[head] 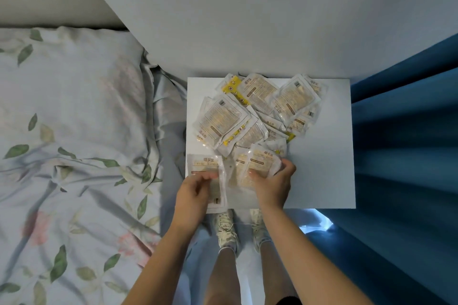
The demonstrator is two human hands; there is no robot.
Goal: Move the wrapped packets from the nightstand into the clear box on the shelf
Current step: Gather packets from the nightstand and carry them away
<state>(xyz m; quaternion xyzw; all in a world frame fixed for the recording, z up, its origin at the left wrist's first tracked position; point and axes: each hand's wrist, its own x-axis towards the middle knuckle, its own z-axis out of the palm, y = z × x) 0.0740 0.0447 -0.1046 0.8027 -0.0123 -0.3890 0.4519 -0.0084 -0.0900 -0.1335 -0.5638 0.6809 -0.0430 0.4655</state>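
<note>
On the white nightstand tabletop (322, 156), the left hand (193, 195) is pinching one clear-wrapped beige packet (203, 168); the right hand (272, 188) is gripping another clear-wrapped beige packet (262, 163) with curled fingers, nearer than the packet heap (257, 111).

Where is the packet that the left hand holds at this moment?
In the head view, the packet lies at the near left corner of the white nightstand, pinched by the left hand, just left of the right hand.

Pale grey wall (247, 12) up top, plain and evenly lit. On the left, a bed (74, 131) in leaf-and-flower print bedding, rumpled, pillow (69, 77) against the wall. On the right, deep blue curtain (401, 146) hanging in folds. White surface (329, 168) between them, bright light on the floor (314, 220) below.
</note>
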